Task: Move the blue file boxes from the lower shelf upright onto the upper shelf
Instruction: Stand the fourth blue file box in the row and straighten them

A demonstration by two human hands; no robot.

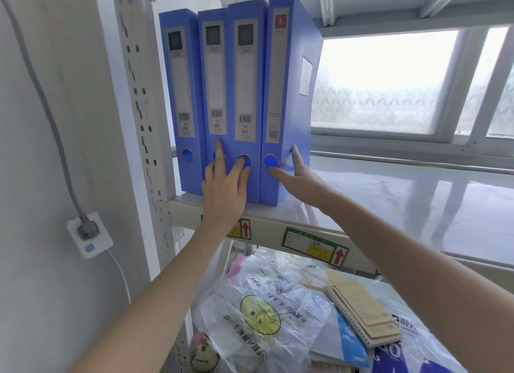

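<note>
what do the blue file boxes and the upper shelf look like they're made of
Four upright blue file boxes: probably thin plastic sheet with a matte finish, judging by the uniform colour, creased edges and the slightly bowed right side panel. White upper shelf: a glossy, smooth board that mirrors the window; laminate or painted metal, hard to tell. Its front rail looks like painted metal.

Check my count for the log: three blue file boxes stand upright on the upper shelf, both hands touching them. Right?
Not quite: the head view shows four blue file boxes upright on the upper shelf, not three. The left hand and right hand do touch them.
</note>
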